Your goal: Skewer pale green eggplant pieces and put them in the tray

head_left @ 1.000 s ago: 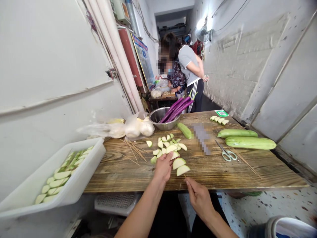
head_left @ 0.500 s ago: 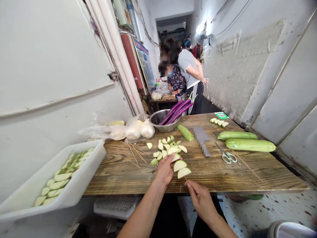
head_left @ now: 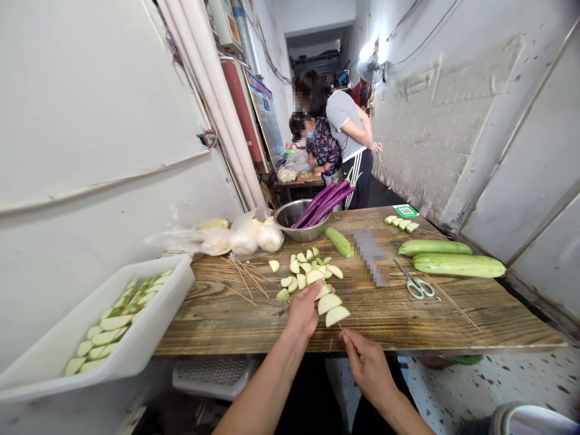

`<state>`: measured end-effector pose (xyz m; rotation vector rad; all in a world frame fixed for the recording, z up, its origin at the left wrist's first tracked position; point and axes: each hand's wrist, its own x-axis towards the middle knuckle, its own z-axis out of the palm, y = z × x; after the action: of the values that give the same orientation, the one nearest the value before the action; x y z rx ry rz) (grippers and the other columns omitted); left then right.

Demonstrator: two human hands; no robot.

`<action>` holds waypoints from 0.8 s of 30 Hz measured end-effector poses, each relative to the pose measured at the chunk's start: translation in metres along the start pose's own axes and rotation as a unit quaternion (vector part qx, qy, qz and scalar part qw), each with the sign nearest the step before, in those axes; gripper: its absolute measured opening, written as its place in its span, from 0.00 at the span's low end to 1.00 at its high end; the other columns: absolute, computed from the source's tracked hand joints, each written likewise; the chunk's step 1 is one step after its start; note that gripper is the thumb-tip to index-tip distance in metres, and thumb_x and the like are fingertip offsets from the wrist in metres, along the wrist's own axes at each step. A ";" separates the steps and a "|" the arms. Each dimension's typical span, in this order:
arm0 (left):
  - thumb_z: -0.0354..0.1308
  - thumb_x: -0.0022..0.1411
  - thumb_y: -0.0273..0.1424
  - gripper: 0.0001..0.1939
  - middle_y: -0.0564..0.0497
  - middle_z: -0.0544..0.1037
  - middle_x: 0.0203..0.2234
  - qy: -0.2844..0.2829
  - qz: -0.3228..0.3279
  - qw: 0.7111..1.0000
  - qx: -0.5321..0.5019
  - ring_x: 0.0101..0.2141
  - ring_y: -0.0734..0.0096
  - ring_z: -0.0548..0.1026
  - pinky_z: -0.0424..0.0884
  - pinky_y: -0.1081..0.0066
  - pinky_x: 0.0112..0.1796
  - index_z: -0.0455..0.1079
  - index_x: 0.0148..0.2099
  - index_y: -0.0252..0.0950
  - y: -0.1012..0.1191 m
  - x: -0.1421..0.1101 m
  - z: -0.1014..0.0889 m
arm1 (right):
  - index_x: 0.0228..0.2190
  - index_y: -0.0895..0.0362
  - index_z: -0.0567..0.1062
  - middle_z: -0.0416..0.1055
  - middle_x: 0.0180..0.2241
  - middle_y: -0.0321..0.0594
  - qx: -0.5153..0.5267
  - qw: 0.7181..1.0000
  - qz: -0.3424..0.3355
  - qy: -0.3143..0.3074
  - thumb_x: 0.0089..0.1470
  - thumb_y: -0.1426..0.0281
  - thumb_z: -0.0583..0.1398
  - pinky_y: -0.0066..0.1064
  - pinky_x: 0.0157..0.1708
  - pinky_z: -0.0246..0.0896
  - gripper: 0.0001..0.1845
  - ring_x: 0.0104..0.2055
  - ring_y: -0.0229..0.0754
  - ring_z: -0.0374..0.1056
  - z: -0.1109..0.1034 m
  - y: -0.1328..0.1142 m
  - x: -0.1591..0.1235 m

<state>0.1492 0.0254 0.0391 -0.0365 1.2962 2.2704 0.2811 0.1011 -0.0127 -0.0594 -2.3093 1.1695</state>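
Observation:
My right hand [head_left: 365, 356] pinches the lower end of a thin wooden skewer [head_left: 340, 326] just above the table's front edge. Two half-round zucchini slices [head_left: 330, 303] with green rims are threaded on it. At the far end of the row, my left hand [head_left: 302, 309] is closed on another zucchini slice [head_left: 323, 292]; how far the skewer runs into that one is hidden. Just beyond my left fingers lies a loose pile of cut zucchini pieces [head_left: 301, 266]. Behind the pile is a shorter piece of zucchini [head_left: 338, 242].
A white bin [head_left: 149, 329] of skewered slices stands left. Loose skewers [head_left: 242, 275], bagged food [head_left: 244, 235] and a steel bowl [head_left: 283, 219] of eggplants [head_left: 324, 202] lie behind. Rightward are a blurred cleaver [head_left: 369, 254], scissors [head_left: 417, 285] and whole zucchinis [head_left: 457, 264]. Two people [head_left: 348, 121] are beyond.

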 end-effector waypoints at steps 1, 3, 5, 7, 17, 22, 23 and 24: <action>0.67 0.44 0.35 0.16 0.45 0.77 0.25 -0.004 0.007 1.000 -0.003 0.29 0.66 0.75 0.71 0.69 0.32 0.71 0.32 0.28 -0.001 0.000 0.000 | 0.28 0.56 0.70 0.68 0.22 0.36 -0.001 1.000 -0.001 0.001 0.60 0.68 0.47 0.24 0.26 0.60 0.15 0.23 0.36 0.66 -0.001 0.000 0.000; 0.66 0.44 0.36 0.16 0.45 0.77 0.25 -0.014 0.012 1.000 -0.006 0.29 0.67 0.75 0.71 0.70 0.32 0.71 0.32 0.28 -0.003 -0.001 -0.001 | 0.30 0.57 0.71 0.69 0.23 0.37 -0.005 1.000 -0.005 0.002 0.60 0.69 0.47 0.25 0.27 0.61 0.15 0.24 0.37 0.67 -0.002 0.001 0.001; 0.66 0.46 0.37 0.17 0.46 0.77 0.26 -0.021 0.008 1.000 -0.002 0.28 0.69 0.75 0.71 0.71 0.30 0.71 0.33 0.29 -0.003 -0.001 -0.004 | 0.30 0.57 0.71 0.69 0.23 0.38 -0.011 1.000 -0.008 0.002 0.60 0.69 0.47 0.25 0.27 0.61 0.15 0.24 0.37 0.67 -0.005 0.003 0.000; 0.65 0.47 0.38 0.17 0.46 0.77 0.28 -0.011 0.007 1.000 0.005 0.27 0.70 0.75 0.71 0.71 0.30 0.71 0.35 0.29 0.001 0.001 -0.007 | 0.30 0.57 0.71 0.69 0.23 0.38 -0.013 1.000 -0.014 0.001 0.60 0.70 0.47 0.25 0.28 0.61 0.14 0.25 0.37 0.68 -0.006 0.005 -0.002; 0.60 0.53 0.25 0.04 0.42 0.78 0.29 0.043 0.019 0.999 -0.009 0.30 0.66 0.77 0.73 0.70 0.32 0.71 0.32 0.28 0.021 0.015 -0.009 | 0.28 0.56 0.71 0.69 0.22 0.38 -0.053 0.998 -0.034 -0.007 0.60 0.70 0.46 0.25 0.28 0.63 0.16 0.22 0.37 0.67 -0.006 0.004 -0.005; 0.58 0.53 0.23 0.03 0.42 0.78 0.29 0.047 0.017 0.998 -0.023 0.29 0.68 0.77 0.73 0.72 0.31 0.71 0.32 0.27 0.015 0.015 -0.009 | 0.28 0.56 0.71 0.69 0.21 0.37 -0.063 0.998 -0.027 0.000 0.61 0.69 0.45 0.24 0.27 0.62 0.18 0.22 0.37 0.67 -0.006 0.003 -0.007; 0.58 0.54 0.22 0.02 0.42 0.78 0.28 0.051 0.016 0.998 -0.026 0.28 0.68 0.77 0.73 0.72 0.31 0.71 0.32 0.27 0.014 0.015 -0.009 | 0.28 0.56 0.70 0.68 0.21 0.38 -0.063 0.998 -0.026 -0.001 0.61 0.69 0.45 0.24 0.27 0.62 0.17 0.22 0.37 0.67 -0.005 0.003 -0.007; 0.57 0.54 0.22 0.02 0.42 0.78 0.28 0.056 0.014 0.998 -0.028 0.28 0.69 0.77 0.73 0.72 0.31 0.71 0.32 0.27 0.013 0.015 -0.008 | 0.28 0.57 0.70 0.68 0.21 0.38 -0.062 0.998 -0.026 -0.002 0.61 0.69 0.45 0.24 0.27 0.62 0.17 0.22 0.37 0.67 -0.005 0.003 -0.008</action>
<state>0.1287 0.0197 0.0410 -0.1680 1.2963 2.3575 0.2895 0.1045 -0.0159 -0.0426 -2.3709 1.0010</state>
